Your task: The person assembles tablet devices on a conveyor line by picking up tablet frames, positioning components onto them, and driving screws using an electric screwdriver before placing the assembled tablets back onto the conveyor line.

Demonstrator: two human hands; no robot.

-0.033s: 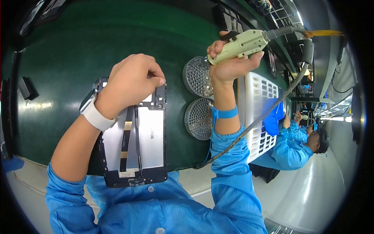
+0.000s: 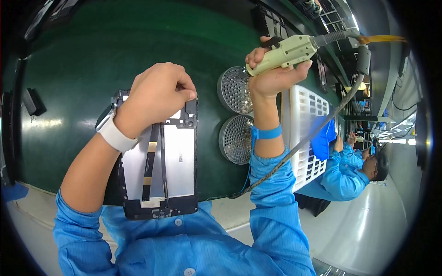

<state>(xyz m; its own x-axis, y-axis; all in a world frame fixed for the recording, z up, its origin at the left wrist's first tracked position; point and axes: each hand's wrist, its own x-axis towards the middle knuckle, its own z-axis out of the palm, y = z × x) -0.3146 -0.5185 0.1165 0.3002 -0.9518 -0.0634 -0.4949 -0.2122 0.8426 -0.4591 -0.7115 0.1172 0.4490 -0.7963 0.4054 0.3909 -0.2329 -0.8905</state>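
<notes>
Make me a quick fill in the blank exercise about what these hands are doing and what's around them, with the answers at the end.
1. Of left and right, the ____ hand grips the pale corded tool.
2. Of the near and far ends of the flat device, the left hand is over the ____ one.
3. The wristband below the tool is ____ in colour.
4. The number of round gridded trays on the green table is ____.

Missing words: right; far; blue; two.
</notes>
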